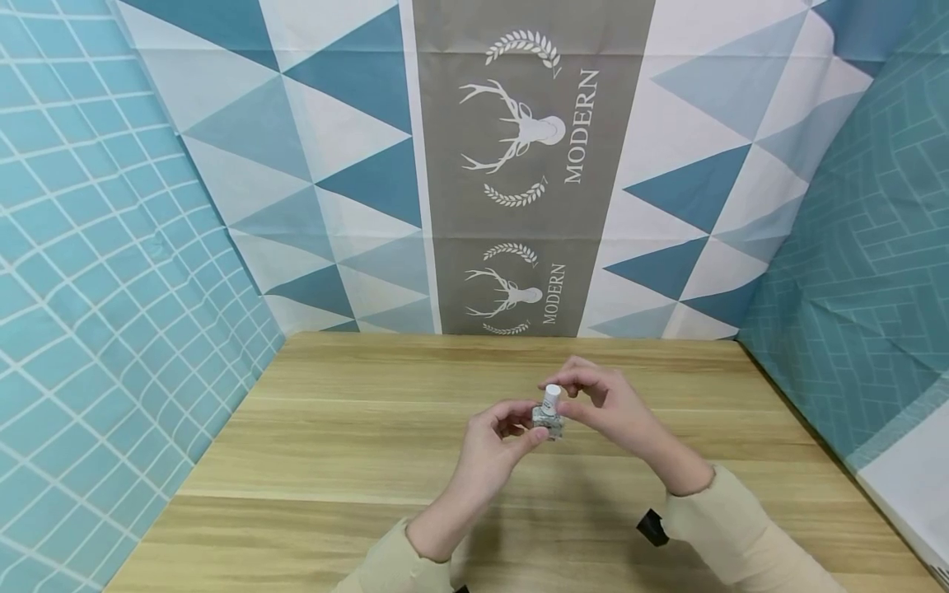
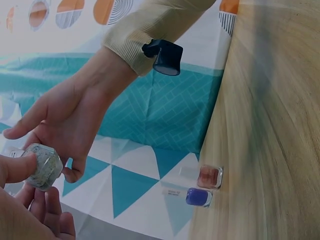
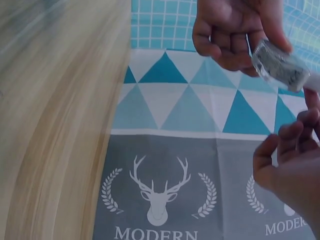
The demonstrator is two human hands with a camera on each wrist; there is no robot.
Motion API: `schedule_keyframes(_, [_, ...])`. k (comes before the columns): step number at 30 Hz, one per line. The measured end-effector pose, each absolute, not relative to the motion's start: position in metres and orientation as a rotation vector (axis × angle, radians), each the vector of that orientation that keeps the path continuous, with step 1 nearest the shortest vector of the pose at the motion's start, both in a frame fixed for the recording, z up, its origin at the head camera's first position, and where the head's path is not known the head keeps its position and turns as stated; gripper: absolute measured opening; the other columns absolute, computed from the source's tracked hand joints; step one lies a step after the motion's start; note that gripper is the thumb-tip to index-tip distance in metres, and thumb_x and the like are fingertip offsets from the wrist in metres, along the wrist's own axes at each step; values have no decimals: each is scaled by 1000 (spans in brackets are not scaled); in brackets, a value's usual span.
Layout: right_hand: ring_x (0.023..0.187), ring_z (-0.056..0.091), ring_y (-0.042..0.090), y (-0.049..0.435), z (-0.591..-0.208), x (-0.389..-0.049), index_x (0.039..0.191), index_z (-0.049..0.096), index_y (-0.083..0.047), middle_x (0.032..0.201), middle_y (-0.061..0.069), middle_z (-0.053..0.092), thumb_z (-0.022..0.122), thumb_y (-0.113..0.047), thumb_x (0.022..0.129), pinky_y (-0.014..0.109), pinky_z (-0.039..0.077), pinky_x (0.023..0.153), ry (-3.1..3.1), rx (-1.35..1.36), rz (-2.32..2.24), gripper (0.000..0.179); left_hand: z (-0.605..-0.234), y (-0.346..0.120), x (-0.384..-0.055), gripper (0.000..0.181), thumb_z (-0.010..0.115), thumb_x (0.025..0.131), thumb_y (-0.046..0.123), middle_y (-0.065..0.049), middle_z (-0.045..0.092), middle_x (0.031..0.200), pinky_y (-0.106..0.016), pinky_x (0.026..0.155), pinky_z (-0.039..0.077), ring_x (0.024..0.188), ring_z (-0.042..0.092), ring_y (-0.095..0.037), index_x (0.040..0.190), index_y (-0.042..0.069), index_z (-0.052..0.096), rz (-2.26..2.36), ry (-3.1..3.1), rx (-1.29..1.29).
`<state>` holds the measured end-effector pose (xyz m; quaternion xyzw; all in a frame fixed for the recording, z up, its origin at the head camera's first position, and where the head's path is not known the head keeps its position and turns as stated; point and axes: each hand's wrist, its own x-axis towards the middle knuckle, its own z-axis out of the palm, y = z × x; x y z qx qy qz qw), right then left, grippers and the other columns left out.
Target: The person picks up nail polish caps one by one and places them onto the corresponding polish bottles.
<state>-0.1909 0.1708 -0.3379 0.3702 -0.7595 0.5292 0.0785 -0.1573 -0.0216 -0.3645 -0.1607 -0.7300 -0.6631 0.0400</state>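
Note:
A small square nail polish bottle (image 1: 549,422) with a white cap (image 1: 552,397) is in the air above the table. Pale flecks show through its clear glass (image 2: 45,167). My left hand (image 1: 491,451) pinches the glass body between thumb and fingers. Around the cap is my right hand (image 1: 608,405), its thumb and forefinger spread either side. A gap shows between that thumb and the cap in the left wrist view; a right fingertip (image 3: 311,98) is at or near the cap in the right wrist view, contact unclear.
A brown-red polish bottle (image 2: 209,177) and a blue-violet polish bottle (image 2: 198,197) stand on the wooden table (image 1: 334,428) in the left wrist view. Patterned cloth (image 1: 504,165) hangs at the back and both sides. A white object (image 1: 908,486) is at the right edge.

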Motion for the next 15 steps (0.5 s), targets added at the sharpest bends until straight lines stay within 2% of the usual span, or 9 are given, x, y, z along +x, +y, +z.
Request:
schedule_keyframes(6, [84,52,15,174,-334,-190,117,64,-5,95,3,55,57,-3,92,28,48,71,-2353,1247,1596,25,-364,-23,-157,25,74,80,11,-7,69,93,-25,78,46,84,59,-13,104,6,70,-2057,-2256,-512])
schedule_keyframes(13, [85,53,15,173,-333,-191,108,69,-11,91,6,60,60,-6,91,29,46,73,-2348,1229,1582,19,-364,-24,-156,26,73,81,10,-9,69,94,-25,78,45,86,59,-13,106,5,70,-2036,-2255,-546])
schedule_keyframes(15, [84,53,14,172,-333,-192,106,70,-10,89,7,61,61,-6,90,30,44,71,-2335,1218,1553,18,-364,-24,-157,26,74,81,11,-8,70,95,-26,78,44,87,60,-15,106,5,70,-2014,-2259,-554])
